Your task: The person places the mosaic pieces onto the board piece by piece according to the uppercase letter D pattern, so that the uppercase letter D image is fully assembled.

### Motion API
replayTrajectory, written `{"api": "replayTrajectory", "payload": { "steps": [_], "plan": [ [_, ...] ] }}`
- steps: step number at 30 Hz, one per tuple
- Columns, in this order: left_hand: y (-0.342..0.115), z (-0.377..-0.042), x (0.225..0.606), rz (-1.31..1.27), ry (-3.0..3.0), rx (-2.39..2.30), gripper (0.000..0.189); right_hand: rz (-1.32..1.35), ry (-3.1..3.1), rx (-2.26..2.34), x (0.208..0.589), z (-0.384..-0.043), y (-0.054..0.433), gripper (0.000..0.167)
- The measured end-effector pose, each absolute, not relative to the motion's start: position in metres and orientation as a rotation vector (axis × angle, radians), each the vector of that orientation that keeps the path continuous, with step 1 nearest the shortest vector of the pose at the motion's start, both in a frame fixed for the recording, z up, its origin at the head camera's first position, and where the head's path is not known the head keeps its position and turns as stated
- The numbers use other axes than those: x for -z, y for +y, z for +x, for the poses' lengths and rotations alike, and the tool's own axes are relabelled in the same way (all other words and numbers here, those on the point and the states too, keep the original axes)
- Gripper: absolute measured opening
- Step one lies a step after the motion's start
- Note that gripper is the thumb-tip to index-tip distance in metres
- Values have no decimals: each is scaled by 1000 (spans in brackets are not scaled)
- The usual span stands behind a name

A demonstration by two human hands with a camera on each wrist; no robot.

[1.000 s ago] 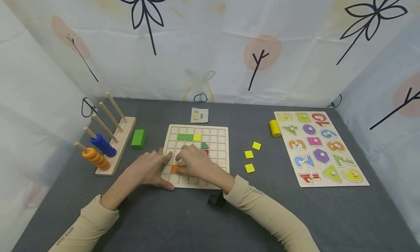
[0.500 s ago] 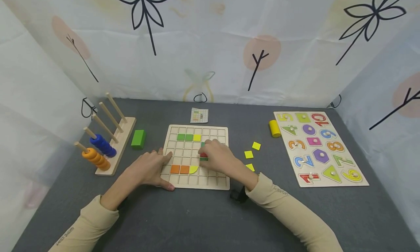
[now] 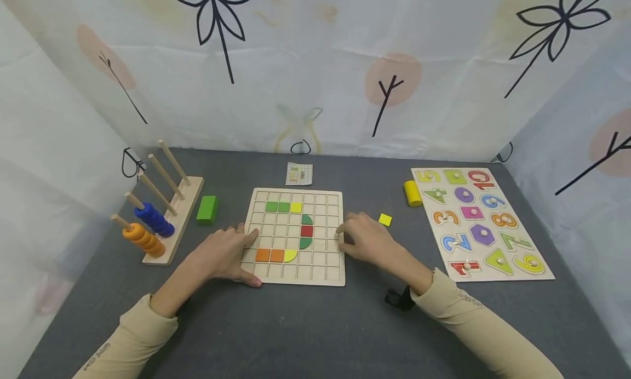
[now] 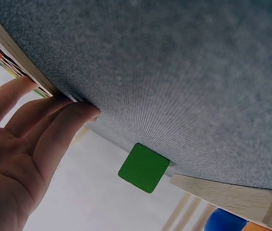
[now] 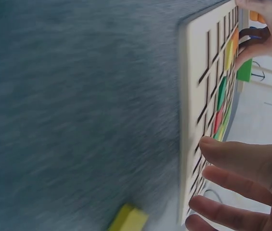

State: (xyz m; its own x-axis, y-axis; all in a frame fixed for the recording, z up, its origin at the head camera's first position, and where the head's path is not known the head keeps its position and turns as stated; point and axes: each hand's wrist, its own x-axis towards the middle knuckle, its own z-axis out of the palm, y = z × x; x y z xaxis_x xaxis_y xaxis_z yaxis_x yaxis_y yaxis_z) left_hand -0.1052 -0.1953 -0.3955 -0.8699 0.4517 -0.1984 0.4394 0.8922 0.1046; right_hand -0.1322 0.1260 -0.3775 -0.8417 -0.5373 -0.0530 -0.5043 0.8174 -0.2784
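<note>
A wooden grid board [image 3: 325,269] lies on the grey table. My left hand [image 3: 219,252] rests against its left edge, fingers and thumb spread; in the left wrist view that hand's fingertips touch the board's side. Colored tiles sit in the grid: two green squares and a yellow square in one row, a red square [image 3: 307,231] between rounded green pieces, and two orange squares beside a rounded yellow piece [image 3: 290,255]. Over the board's right edge hovers my right hand [image 3: 370,239], fingers apart, holding nothing. One loose yellow tile [image 3: 385,219] shows beyond it; the hand hides the others.
To the left are a peg stand [image 3: 182,209] with blue and orange rings and a green block [image 3: 207,210]. A small pattern card [image 3: 299,174] lies behind the board. At right are a yellow cylinder [image 3: 413,193] and a number puzzle board [image 3: 493,225].
My right hand has moved right from the orange tiles, across the red and green pieces, to the board's right edge, now covering two loose yellow tiles. My left hand stays put.
</note>
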Motion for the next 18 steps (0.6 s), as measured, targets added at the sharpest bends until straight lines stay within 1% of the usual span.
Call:
{"api": "replayTrajectory", "payload": {
  "steps": [7,10,18],
  "plan": [
    [-194,-105,396,681,2840,-93,114,-727,2851,331,379,-123,153,35],
    [-194,-105,396,673,2841,-93,114,-684,2838,335,378,-120,162,35],
    [-194,-106,397,665,2844,-93,114,-745,2814,411,380,-114,181,32]
  ]
}}
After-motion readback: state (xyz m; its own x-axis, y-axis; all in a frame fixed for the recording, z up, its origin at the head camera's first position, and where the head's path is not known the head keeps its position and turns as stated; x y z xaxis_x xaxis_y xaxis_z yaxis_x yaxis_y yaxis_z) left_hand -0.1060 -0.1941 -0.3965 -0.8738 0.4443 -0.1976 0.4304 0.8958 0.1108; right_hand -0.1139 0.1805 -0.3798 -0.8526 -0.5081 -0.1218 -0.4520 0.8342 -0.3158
